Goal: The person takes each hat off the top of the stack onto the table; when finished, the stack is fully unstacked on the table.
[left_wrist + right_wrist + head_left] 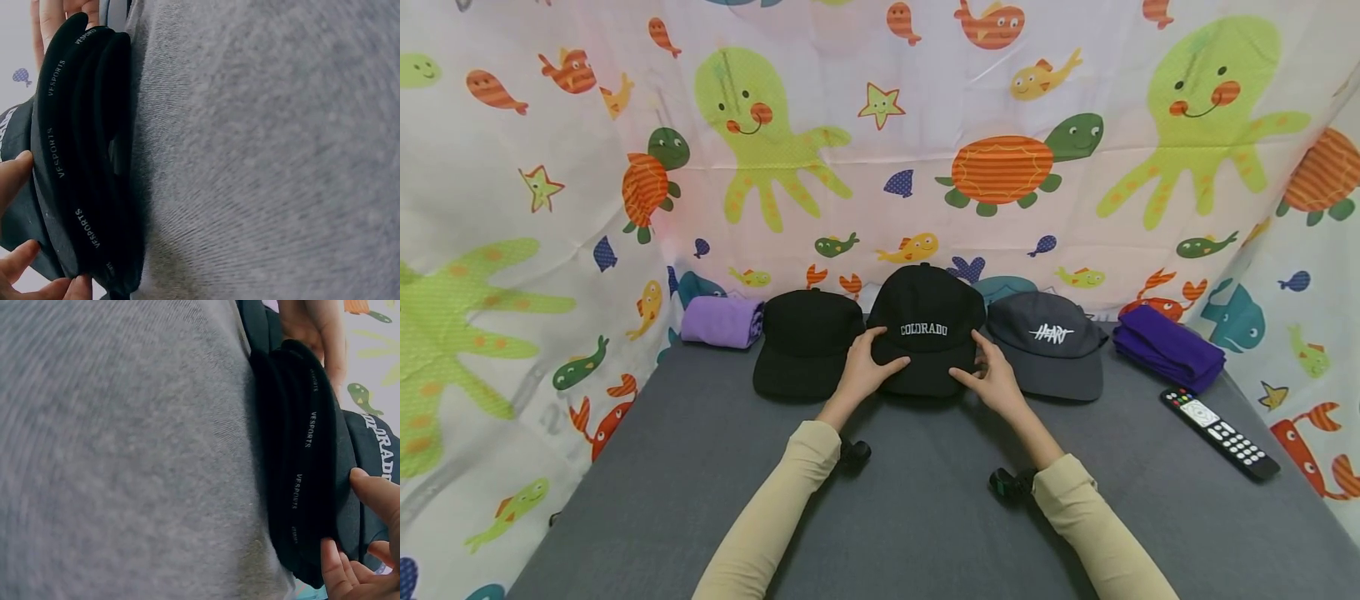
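A black baseball cap (925,321) lettered COLORADO stands at the middle of the row, its brim toward me. My left hand (862,367) grips its left side, thumb on top of the brim. The right hand (992,375) holds the other side the same way. From below, the left wrist view shows several dark brims (69,156) nested in a stack, with VESPORTS printed along them. My right thumb (375,487) presses the top brim while the fingers curl under its edge. A plain black cap (808,342) sits left of the stack, and a dark grey HEART cap (1048,342) sits right of it.
A rolled lilac cloth (722,321) lies at the left end of the row. On the right are a folded purple cloth (1168,346) and a black remote control (1221,433). A sea-animal curtain (910,108) hangs behind and beside the grey table (925,517).
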Tool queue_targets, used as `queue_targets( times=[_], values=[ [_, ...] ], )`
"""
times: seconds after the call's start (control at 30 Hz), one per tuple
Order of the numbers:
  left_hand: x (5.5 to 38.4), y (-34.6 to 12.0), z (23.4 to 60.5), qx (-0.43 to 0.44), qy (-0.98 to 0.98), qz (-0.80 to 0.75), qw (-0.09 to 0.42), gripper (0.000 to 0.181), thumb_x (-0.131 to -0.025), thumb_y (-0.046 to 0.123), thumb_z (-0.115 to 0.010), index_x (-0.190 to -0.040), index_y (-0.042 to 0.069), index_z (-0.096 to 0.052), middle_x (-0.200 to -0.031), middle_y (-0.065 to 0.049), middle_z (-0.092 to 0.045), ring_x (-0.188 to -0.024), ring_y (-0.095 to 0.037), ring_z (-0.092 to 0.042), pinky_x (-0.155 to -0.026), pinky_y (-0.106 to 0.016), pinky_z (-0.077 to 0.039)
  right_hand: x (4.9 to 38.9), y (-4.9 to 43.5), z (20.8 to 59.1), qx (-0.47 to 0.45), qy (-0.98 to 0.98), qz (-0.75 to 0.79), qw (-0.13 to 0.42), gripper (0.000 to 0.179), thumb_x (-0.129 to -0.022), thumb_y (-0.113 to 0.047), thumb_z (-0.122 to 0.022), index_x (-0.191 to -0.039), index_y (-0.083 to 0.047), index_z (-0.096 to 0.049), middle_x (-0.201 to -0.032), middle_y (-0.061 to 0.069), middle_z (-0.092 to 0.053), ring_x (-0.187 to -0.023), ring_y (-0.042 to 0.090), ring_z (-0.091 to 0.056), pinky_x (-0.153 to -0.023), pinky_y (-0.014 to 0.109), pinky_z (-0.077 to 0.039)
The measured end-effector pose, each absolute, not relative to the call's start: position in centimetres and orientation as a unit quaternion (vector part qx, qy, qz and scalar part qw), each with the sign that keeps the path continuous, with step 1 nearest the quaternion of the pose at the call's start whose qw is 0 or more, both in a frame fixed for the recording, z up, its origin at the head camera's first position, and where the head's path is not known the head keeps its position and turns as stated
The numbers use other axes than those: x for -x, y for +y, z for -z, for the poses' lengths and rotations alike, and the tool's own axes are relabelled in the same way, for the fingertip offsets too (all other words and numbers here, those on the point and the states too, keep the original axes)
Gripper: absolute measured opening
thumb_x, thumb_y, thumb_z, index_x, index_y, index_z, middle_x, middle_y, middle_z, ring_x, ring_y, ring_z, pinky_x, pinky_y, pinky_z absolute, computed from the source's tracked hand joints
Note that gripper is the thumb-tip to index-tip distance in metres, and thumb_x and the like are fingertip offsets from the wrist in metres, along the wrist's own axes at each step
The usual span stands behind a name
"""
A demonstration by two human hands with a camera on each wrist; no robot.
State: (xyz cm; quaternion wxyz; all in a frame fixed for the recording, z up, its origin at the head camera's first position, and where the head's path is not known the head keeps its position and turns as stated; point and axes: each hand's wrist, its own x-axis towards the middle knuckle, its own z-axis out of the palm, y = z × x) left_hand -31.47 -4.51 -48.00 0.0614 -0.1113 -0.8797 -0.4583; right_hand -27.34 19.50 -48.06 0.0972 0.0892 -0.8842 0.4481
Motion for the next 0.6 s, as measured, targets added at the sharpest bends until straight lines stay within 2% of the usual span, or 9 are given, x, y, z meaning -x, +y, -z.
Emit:
queue_targets(
  times=[0.27, 0.6],
  values=[
    [31.2, -4.7, 47.3, 0.115, -0.882, 0.453, 0.061, 0.072, -0.077, 0.042, -0.074, -0.136, 0.015, -0.044, -0.134, -0.014, -0.044, -0.121, -0.032, -0.043, -0.098, -0.047, -0.039, 26.9, 19.5, 47.3, -0.075, -0.886, -0.448, 0.088, 0.08, -0.081, -0.026, -0.072, -0.146, -0.01, -0.028, -0.133, 0.019, -0.04, -0.098, 0.032, -0.056, -0.073, 0.039, -0.05],
    [30.0, -5.1, 46.5, 0.131, -0.884, 0.445, 0.064, 0.069, -0.078, 0.04, -0.073, -0.136, 0.016, -0.045, -0.13, -0.015, -0.045, -0.104, -0.031, -0.051, -0.086, -0.044, -0.046, 25.7, 19.7, 46.8, -0.078, -0.885, -0.453, 0.079, 0.079, -0.083, -0.028, -0.07, -0.147, -0.013, -0.027, -0.133, 0.018, -0.04, -0.094, 0.029, -0.057, -0.073, 0.038, -0.049]
  ],
)
